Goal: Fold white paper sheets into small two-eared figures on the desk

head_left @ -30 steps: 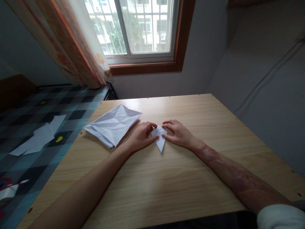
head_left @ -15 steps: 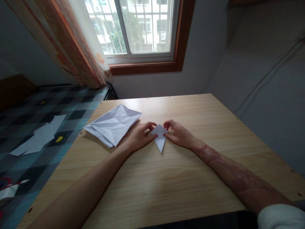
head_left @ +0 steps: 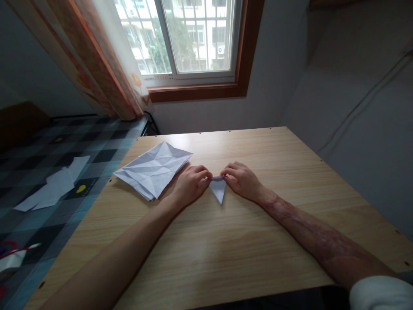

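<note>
A small white folded paper triangle (head_left: 219,190) lies on the wooden table (head_left: 245,241), its tip pointing toward me. My left hand (head_left: 190,183) pinches its upper left corner with fingers curled. My right hand (head_left: 241,178) pinches the upper right corner the same way. Both hands rest on the table just behind the middle, and the top edge of the paper looks folded down between the fingertips.
A stack of creased white paper sheets (head_left: 153,168) lies left of my left hand near the table's left edge. A bed with a checked cover (head_left: 64,155) and loose white papers (head_left: 53,185) stands to the left. A window and wall are behind the table.
The paper's upper point has been folded down, so the shape went from a kite to a flat-topped triangle. Both hands closed in on its top corners.
</note>
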### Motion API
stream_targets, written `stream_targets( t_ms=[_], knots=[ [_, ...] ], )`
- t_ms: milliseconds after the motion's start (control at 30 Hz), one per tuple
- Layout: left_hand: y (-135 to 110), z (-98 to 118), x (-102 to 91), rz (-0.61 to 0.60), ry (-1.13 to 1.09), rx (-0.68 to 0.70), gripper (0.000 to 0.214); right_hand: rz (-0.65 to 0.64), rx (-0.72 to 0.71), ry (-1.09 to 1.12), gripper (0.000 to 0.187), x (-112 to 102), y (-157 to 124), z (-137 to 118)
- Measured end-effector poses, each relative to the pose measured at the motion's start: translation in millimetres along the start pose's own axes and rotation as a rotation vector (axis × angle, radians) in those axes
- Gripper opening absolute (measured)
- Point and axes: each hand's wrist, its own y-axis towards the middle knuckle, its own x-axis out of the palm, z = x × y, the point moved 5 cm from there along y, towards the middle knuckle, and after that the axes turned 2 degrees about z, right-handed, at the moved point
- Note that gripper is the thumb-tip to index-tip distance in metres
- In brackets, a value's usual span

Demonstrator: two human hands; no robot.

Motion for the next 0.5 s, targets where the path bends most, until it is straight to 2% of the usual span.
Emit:
stream_targets(
  t_ms=[133,267,367,433,500],
  knots=[
    [-2.1,2.4,-0.3,-0.014,-0.022,0.025,0.018,0.021,-0.027,0.008,0.019,-0.7,-1.3,-1.4],
    [-2.2,6.6,1.1,-0.033,-0.087,0.056,0.013,-0.025,-0.028,0.022,0.019,-1.5,-1.7,-5.7],
    [-0.7,7.5,1.3,-0.018,-0.077,0.058,0.01,-0.054,-0.018,0.041,0.014,-2.6,-1.0,-8.8],
    [0.1,7.5,0.7,-0.001,-0.05,0.06,0.015,-0.07,-0.016,0.036,0.006,-2.0,-0.5,-8.8],
    [0.4,8.0,-0.1,0.011,-0.028,0.066,0.02,-0.086,-0.012,0.026,0.009,-0.3,-0.2,-7.0]
  ],
)
